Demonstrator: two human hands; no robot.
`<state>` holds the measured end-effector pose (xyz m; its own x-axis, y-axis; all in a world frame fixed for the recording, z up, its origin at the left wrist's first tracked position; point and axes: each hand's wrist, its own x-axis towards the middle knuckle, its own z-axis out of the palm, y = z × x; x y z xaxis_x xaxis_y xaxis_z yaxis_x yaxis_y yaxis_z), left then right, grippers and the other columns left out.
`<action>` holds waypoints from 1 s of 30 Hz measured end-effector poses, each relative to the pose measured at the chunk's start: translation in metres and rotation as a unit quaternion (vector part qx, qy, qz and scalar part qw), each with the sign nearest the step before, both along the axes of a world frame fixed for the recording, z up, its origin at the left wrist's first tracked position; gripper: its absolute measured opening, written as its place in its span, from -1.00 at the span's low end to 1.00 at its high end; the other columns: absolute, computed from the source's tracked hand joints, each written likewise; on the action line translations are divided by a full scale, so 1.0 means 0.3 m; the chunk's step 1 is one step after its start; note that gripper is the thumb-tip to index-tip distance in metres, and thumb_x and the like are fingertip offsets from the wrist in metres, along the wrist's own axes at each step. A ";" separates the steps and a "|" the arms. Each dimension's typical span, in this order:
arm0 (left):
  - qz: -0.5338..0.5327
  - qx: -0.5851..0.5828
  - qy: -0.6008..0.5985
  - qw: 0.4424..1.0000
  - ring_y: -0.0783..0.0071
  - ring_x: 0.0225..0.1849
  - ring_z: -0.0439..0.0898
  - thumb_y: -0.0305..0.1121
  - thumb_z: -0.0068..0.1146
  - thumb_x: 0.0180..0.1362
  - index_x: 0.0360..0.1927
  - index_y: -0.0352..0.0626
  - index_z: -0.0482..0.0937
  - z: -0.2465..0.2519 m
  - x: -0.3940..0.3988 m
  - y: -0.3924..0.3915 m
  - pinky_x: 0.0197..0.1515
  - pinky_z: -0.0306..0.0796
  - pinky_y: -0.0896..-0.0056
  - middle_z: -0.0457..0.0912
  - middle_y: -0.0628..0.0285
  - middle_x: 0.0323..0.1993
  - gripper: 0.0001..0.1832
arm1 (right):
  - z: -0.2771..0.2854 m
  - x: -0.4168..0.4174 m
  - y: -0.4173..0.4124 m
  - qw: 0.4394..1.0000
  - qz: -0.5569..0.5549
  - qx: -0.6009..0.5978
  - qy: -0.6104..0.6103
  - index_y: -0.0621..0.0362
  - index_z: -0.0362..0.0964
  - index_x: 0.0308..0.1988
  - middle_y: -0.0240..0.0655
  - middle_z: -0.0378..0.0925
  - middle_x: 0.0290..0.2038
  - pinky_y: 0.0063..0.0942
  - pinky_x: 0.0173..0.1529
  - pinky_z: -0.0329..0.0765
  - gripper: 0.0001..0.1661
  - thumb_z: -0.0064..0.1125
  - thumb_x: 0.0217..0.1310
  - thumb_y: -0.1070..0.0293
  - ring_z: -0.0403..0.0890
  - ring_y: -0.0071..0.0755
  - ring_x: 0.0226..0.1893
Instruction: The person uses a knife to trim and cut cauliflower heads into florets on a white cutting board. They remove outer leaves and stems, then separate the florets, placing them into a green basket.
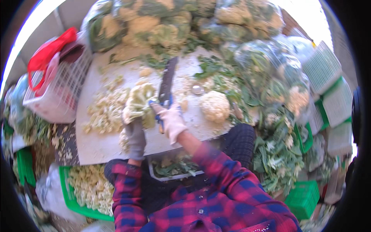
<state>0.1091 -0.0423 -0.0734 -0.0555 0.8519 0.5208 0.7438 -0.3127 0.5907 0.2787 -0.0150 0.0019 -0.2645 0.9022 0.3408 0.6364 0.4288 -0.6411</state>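
Observation:
My left hand (135, 137), in a grey glove, grips a cauliflower head (141, 97) from below, with its cut, pale green stem side turned up. In a pale glove, my right hand (174, 120) is closed around the handle of a knife (167, 79). The broad dark blade points away from me, just right of the head. Blue shows around the right fingers. Under both hands lies a white cutting board (95, 150). Cut florets (105, 111) are heaped on its left part. A whole trimmed cauliflower (215, 106) rests to the right of my right hand.
Bagged cauliflowers (156, 26) line the far side, with more in a plastic bag (269, 69) at right. A white basket (58, 95) stands left. Near my legs are a green crate (65, 188) of florets and a tub (175, 177) of leaves. Leaves (278, 159) pile at right.

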 end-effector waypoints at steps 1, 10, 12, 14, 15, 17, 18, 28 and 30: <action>-0.028 -0.015 -0.167 0.985 0.18 0.39 0.25 -0.52 -0.09 0.34 0.47 -0.27 0.15 0.082 0.049 -0.012 0.41 0.13 0.25 0.30 0.01 0.38 -0.39 | 0.021 -0.035 0.008 0.985 0.024 -0.062 0.161 0.13 0.18 0.30 -0.28 0.58 0.00 -0.30 0.02 0.55 -0.31 0.23 0.24 0.34 0.59 -0.45 -0.11; -0.114 -0.084 -0.620 0.772 0.41 0.17 0.46 -0.30 0.03 0.42 0.39 -0.17 0.20 0.222 0.100 0.031 0.16 0.42 0.37 0.43 0.15 0.21 -0.47 | 0.193 -0.038 0.030 0.911 -0.104 -0.225 0.329 0.18 0.08 0.42 -0.09 0.58 0.02 -0.34 0.06 0.57 -0.06 0.40 0.18 0.26 0.62 -0.22 -0.08; -0.118 -0.094 -0.498 0.854 0.34 0.18 0.51 -0.02 -0.05 0.42 0.40 -0.10 0.22 0.197 0.036 0.069 0.10 0.50 0.23 0.46 0.14 0.21 -0.40 | 0.163 -0.048 0.059 0.944 -0.097 -0.163 0.269 0.16 0.07 0.43 0.00 0.54 0.07 -0.28 0.12 0.54 -0.02 0.41 0.15 0.22 0.61 -0.10 -0.02; -0.164 -0.172 -0.497 0.834 0.28 0.19 0.55 0.32 -0.20 0.37 0.43 0.02 0.25 0.221 -0.027 0.105 0.07 0.57 0.07 0.51 0.17 0.21 -0.24 | 0.132 -0.029 0.079 0.967 -0.075 -0.084 0.230 0.12 0.07 0.45 0.08 0.49 0.10 -0.22 0.17 0.50 0.00 0.41 0.14 0.18 0.58 0.03 0.05; -0.209 -0.264 -0.625 0.704 0.28 0.20 0.57 0.43 -0.26 0.33 0.44 0.08 0.26 0.262 -0.053 0.108 0.07 0.59 0.03 0.53 0.20 0.21 -0.18 | 0.129 -0.028 0.085 0.973 -0.044 -0.082 0.209 0.09 0.07 0.45 0.08 0.48 0.11 -0.20 0.19 0.49 -0.01 0.40 0.15 0.17 0.56 0.07 0.07; -0.221 -0.331 -0.598 0.696 0.29 0.17 0.60 0.49 -0.25 0.28 0.41 0.07 0.32 0.263 -0.098 0.124 0.06 0.59 -0.04 0.56 0.20 0.21 -0.14 | 0.127 -0.011 0.102 0.982 0.017 -0.079 0.168 0.04 0.09 0.46 0.09 0.45 0.14 -0.17 0.21 0.47 -0.03 0.38 0.16 0.15 0.53 0.17 0.11; -0.215 -0.360 -0.583 0.696 0.29 0.17 0.60 0.48 -0.24 0.29 0.41 0.07 0.33 0.267 -0.109 0.122 0.05 0.59 -0.04 0.56 0.20 0.21 -0.15 | 0.153 -0.004 0.094 0.993 0.055 -0.030 0.098 -0.05 0.11 0.45 0.02 0.44 0.11 -0.20 0.14 0.50 -0.11 0.35 0.24 0.15 0.53 0.02 0.10; -0.293 -0.279 -0.668 0.625 0.25 0.23 0.54 0.12 -0.11 0.45 0.41 -0.05 0.29 0.152 -0.097 0.153 0.26 0.46 0.08 0.52 0.16 0.25 -0.37 | 0.216 0.004 0.080 0.980 0.115 -0.069 0.150 0.04 0.29 0.33 -0.28 0.57 -0.23 -0.36 -0.18 0.54 -0.30 0.29 0.29 0.14 0.60 -0.35 -0.31; -0.310 -0.271 -0.676 0.612 0.25 0.24 0.53 0.12 -0.08 0.44 0.41 -0.04 0.29 0.177 -0.090 0.137 0.27 0.44 0.06 0.51 0.19 0.26 -0.37 | 0.311 -0.002 0.008 0.919 0.031 -0.207 0.334 0.14 0.34 0.27 -0.49 0.53 -0.35 -0.61 -0.33 0.45 -0.43 0.21 0.36 0.21 0.45 -0.71 -0.40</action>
<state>0.0821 -0.0011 -0.0204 0.2977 0.9546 -0.0116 -0.7001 0.2266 0.6771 0.2781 -0.0127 0.0952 -0.1772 0.9812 0.0762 0.0232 0.0816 -0.9964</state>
